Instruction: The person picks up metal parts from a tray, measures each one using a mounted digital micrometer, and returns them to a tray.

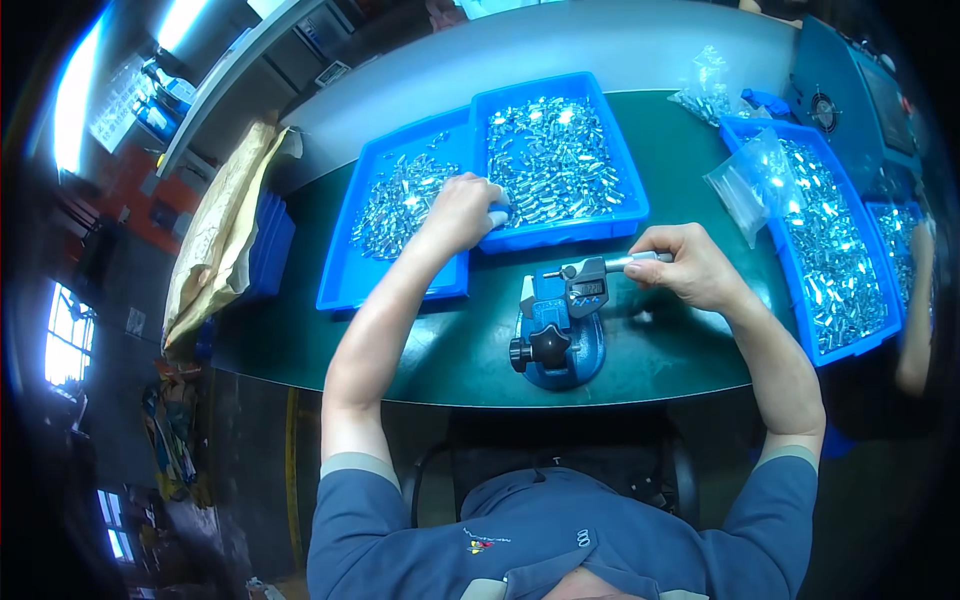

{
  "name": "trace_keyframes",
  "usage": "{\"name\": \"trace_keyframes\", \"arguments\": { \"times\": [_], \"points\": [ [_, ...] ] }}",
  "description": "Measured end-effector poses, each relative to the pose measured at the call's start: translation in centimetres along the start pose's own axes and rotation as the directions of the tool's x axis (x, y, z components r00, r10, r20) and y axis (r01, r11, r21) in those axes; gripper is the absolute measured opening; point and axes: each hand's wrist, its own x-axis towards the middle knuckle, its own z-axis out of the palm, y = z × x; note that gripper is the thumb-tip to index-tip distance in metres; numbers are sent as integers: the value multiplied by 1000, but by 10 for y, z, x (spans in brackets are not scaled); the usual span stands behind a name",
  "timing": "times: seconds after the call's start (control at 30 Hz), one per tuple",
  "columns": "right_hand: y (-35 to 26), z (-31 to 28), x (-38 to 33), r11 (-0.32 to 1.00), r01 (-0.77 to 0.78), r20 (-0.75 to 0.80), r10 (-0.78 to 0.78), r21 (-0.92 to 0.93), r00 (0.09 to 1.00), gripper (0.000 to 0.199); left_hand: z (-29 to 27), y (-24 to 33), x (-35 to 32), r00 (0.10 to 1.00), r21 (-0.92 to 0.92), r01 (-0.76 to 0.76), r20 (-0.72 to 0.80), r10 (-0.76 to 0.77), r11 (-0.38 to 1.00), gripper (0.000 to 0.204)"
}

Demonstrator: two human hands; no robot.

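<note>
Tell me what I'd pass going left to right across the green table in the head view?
Crumpled brown paper → left blue tray of shiny metal parts → middle blue tray with the left hand at its edge → micrometer on a blue stand → right hand → clear bag → right blue tray.

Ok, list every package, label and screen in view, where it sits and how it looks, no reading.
Small grey digital screen: on the micrometer clamped in the blue stand, table centre, by the right hand.
Clear plastic bag: crumpled, over the right blue tray's near corner.
Clear bag of shiny parts: table's far right.
Crumpled brown paper wrapping: left table edge.
</note>
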Motion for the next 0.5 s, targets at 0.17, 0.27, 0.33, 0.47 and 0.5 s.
{"name": "trace_keyframes", "arguments": {
  "times": [0.17, 0.27, 0.33, 0.47, 0.5],
  "points": [
    [1, 0, -1, 999, -4, 12, 4, 52, 1000, 27, 7, -16, 27, 989, 236, -102, 130, 72, 966, 13],
    [1, -2, 0, 1000, -7, 41, 7, 3, 999, 28, 3, -14, 25, 986, 188, -105, 151, 77, 976, 9],
    [-2, -2, 1, 1000, -4, 42, 3, 3, 999, 26, -2, -14, 13, 994, 98, -66, 94, 57, 993, 11],
    [-4, -6, -1, 1000, -21, 35, 21, -6, 999, 25, -8, 15, -9, 993, -242, 50, -88, -74, 969, 12],
    [-4, -5, -1, 1000, -16, 32, 17, -23, 999, 24, -6, 19, -14, 975, -380, 44, -185, -122, 924, 12]
  ]
}}
